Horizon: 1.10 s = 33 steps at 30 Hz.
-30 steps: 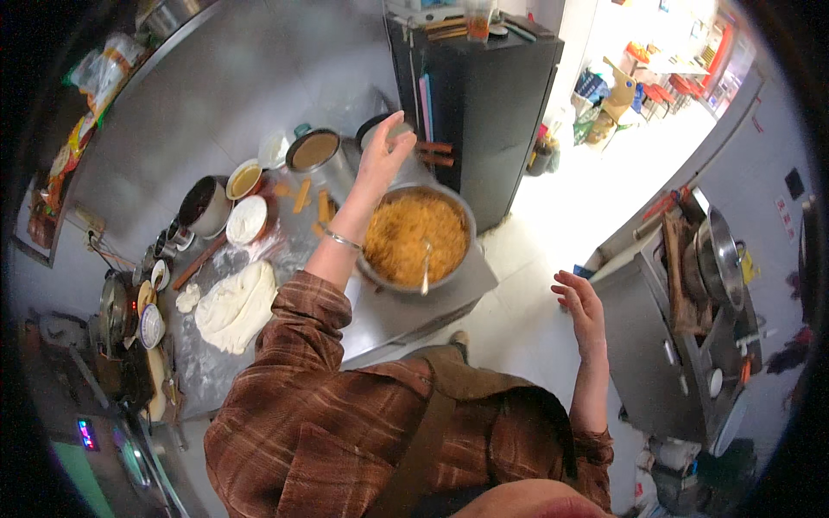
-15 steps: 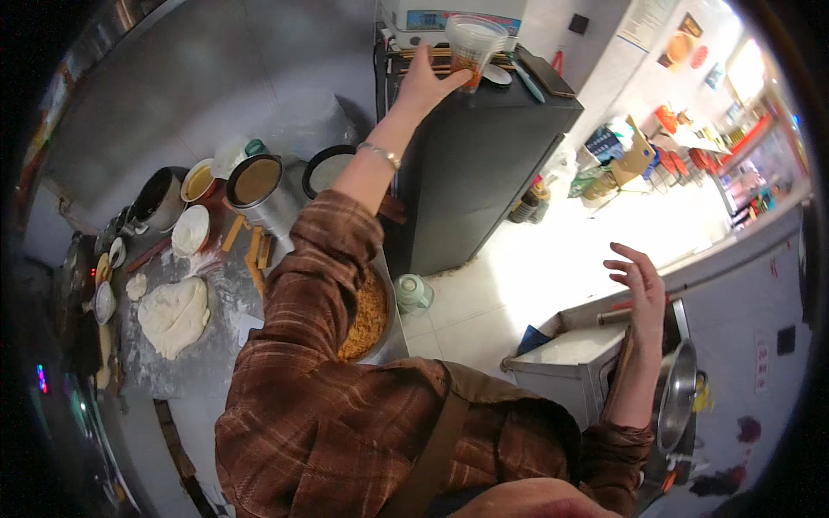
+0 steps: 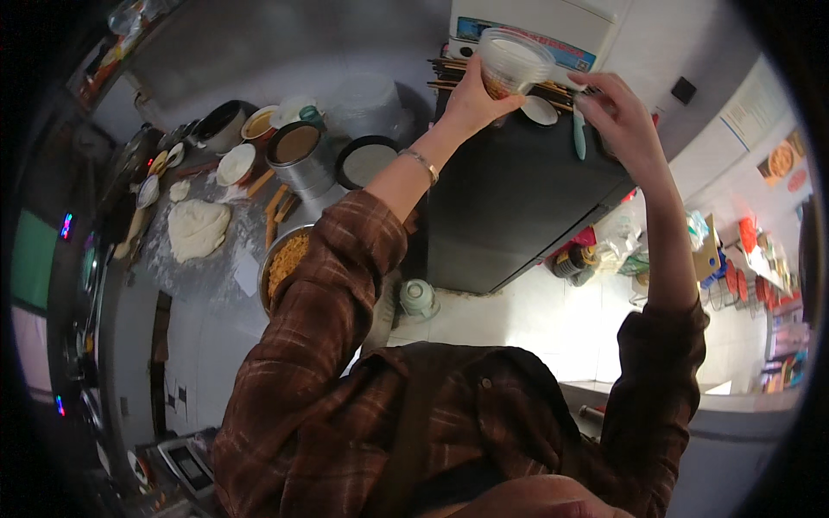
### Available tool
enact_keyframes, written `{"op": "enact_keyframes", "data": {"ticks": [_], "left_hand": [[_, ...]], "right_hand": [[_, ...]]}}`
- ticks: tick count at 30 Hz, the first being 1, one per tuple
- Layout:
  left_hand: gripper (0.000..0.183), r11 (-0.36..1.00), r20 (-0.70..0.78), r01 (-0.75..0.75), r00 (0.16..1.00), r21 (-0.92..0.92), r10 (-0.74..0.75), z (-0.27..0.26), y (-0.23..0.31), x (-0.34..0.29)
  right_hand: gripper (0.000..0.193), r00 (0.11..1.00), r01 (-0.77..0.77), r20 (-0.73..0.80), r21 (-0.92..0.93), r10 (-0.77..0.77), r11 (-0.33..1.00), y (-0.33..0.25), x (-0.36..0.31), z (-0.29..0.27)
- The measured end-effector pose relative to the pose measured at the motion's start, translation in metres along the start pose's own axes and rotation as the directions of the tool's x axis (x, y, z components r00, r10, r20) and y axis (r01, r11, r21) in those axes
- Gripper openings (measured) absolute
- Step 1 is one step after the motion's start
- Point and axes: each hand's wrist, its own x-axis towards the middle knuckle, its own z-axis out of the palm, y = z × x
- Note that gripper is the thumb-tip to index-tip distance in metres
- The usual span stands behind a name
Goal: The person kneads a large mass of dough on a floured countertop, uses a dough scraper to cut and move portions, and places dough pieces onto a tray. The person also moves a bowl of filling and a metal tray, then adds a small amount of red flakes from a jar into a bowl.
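Observation:
A stack of clear plastic cups [image 3: 521,56] is in my left hand [image 3: 471,104], whose fingers and thumb wrap its side above a dark cabinet [image 3: 509,190]. Something orange shows through the lower part of the cups. My right hand [image 3: 617,121] hovers to the right of the stack, fingers bent and apart, with nothing visible in it. Just beside its fingertips lies a pale green-handled tool [image 3: 579,134]. A small white round lid [image 3: 540,110] rests near the cups, and several thin wooden sticks [image 3: 447,76] lie behind them.
A white machine [image 3: 540,19] stands at the back of the cabinet. To the left, a floured worktop holds dough [image 3: 199,230], a metal canister [image 3: 302,173], a white bowl [image 3: 236,165] and a pan of orange crumbly food [image 3: 287,263]. A pale green jug [image 3: 418,299] sits on the floor.
My right hand has risen from the lower right to beside the cups. My left hand has raised the stack slightly. The whole view has shifted as my head turned.

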Motion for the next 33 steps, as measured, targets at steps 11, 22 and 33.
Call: {"op": "enact_keyframes", "data": {"ticks": [11, 22, 33], "left_hand": [[0.090, 0.974, -0.056, -0.084, 0.994, 0.209, 0.098, -0.044, 0.032, -0.028], [0.090, 0.940, -0.179, -0.037, 0.978, 0.338, 0.103, -0.060, 0.054, -0.046], [0.099, 0.949, -0.185, -0.042, 0.977, 0.313, 0.105, -0.039, 0.069, -0.036]], "right_hand": [[0.025, 0.984, 0.104, 0.132, 0.134, -0.122, 0.986, 0.013, 0.053, 0.023], [0.022, 0.948, 0.209, 0.191, 0.227, -0.254, 0.951, 0.006, 0.078, 0.014], [0.010, 0.858, 0.466, 0.253, -0.021, -0.447, 0.884, 0.012, 0.084, -0.005]]}}
